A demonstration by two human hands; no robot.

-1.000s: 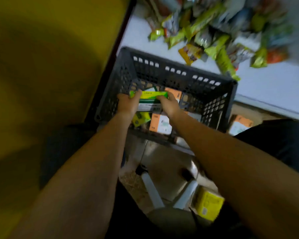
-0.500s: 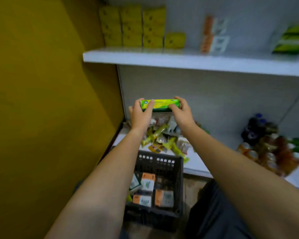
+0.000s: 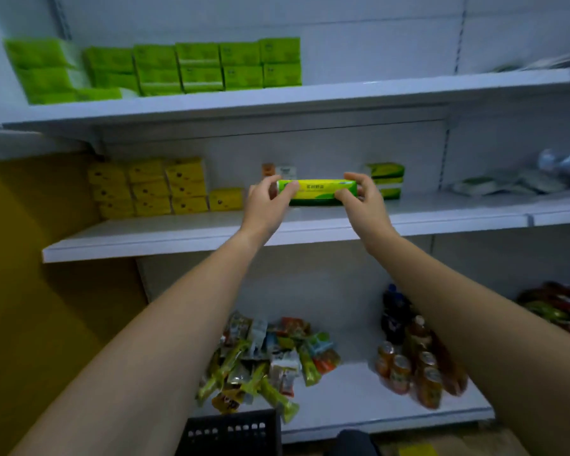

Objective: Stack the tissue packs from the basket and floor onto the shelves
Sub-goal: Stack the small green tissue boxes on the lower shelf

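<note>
I hold a green and yellow tissue pack [image 3: 316, 191] lengthwise between both hands, just above the middle shelf [image 3: 185, 230]. My left hand [image 3: 267, 205] grips its left end and my right hand [image 3: 364, 200] grips its right end. Behind the right hand stands a short stack of matching green packs [image 3: 387, 179]. An orange and white pack [image 3: 278, 170] shows behind the held pack, against the back wall. Only the black basket's [image 3: 231, 431] rim shows at the bottom edge.
Yellow tissue packs [image 3: 152, 189] are stacked at the middle shelf's left. Green packs [image 3: 211, 65] fill the top shelf's left. Snack packets [image 3: 264, 360] and drink bottles [image 3: 415, 357] lie on the bottom shelf. A yellow wall [image 3: 20, 291] closes the left side.
Both hands lifted the green pack out of the basket and up to the middle shelf. My view rose from the basket to the shelves.
</note>
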